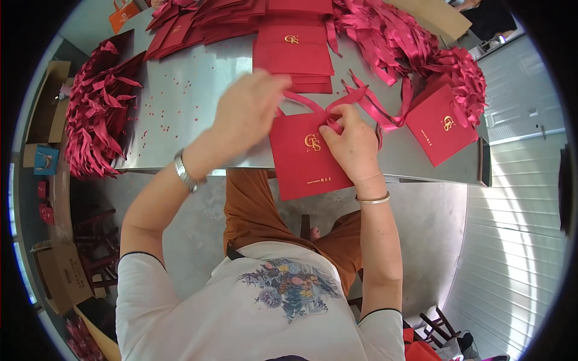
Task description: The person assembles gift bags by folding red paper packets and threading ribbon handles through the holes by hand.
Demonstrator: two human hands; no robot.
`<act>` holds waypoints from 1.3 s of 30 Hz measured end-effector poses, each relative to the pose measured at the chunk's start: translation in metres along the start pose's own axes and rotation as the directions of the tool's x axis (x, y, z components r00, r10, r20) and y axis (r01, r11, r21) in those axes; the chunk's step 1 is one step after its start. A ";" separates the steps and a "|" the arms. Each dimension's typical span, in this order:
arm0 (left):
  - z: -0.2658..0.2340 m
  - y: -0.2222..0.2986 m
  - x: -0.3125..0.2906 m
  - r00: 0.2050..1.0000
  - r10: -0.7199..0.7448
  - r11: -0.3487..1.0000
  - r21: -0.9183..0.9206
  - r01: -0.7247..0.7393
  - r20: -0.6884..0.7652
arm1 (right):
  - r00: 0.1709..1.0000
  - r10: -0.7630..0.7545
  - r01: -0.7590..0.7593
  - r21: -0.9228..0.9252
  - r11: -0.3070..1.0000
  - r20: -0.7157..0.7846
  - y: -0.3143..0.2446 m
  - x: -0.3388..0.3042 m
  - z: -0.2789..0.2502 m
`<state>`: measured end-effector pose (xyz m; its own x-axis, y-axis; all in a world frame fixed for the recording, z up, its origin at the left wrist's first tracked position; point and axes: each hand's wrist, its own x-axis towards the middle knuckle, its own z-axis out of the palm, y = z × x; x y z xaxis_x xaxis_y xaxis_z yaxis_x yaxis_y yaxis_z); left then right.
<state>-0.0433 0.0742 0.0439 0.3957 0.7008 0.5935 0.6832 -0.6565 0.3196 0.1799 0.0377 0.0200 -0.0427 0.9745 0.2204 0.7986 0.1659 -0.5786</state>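
Observation:
A red paper gift bag [295,171] with gold print hangs over the table's near edge. My right hand [352,144] is closed on its upper right edge, thumb on the front, at the root of the ribbon. The bag's red satin ribbon [304,101] loops up from its top, and a loose end lies to the right. Beside the bag's upper left corner, my left hand [250,111] is raised and smeared by motion. Its fingertips are near the ribbon, but whether they hold it does not show.
Flat red bags [292,57] lie stacked straight ahead, more spread at the far left. Heaps of ribboned bags stand at the left [99,120] and far right [403,36]. One red bag [439,126] leans at the right. Red specks dot the metal table [162,141].

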 end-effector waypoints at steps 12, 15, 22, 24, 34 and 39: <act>0.016 0.003 -0.011 0.772 -0.353 0.821 -0.220 0.527 0.529 | 0.999 0.026 -0.021 0.120 0.993 -0.037 0.001 -0.012 0.003; 0.023 -0.002 -0.011 0.746 -0.373 0.753 -0.289 0.591 0.551 | 0.977 -0.119 0.132 0.067 0.989 -0.174 0.003 -0.018 0.007; 0.024 -0.011 -0.009 0.735 -0.391 0.719 -0.315 0.620 0.555 | 0.832 -0.395 0.289 -0.305 0.908 -0.388 0.006 -0.037 -0.026; 0.022 -0.007 -0.006 0.717 -0.401 0.689 -0.329 0.646 0.570 | 0.863 0.000 -0.017 -0.028 0.999 -0.504 0.037 -0.054 -0.034; 0.021 -0.011 0.000 0.746 -0.358 0.723 -0.339 0.602 0.562 | 0.924 -0.254 0.160 -0.314 0.936 -0.285 0.074 -0.089 -0.057; 0.018 -0.002 0.015 0.796 -0.308 0.862 -0.200 0.465 0.522 | 0.939 -0.286 0.227 -0.280 0.933 -0.190 0.079 -0.092 -0.066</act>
<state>-0.0271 0.0913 0.0390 0.4243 0.9055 -0.0115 0.6503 -0.2958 0.6997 0.2866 -0.0490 0.0058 -0.1539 0.8391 0.5217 0.9035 0.3332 -0.2695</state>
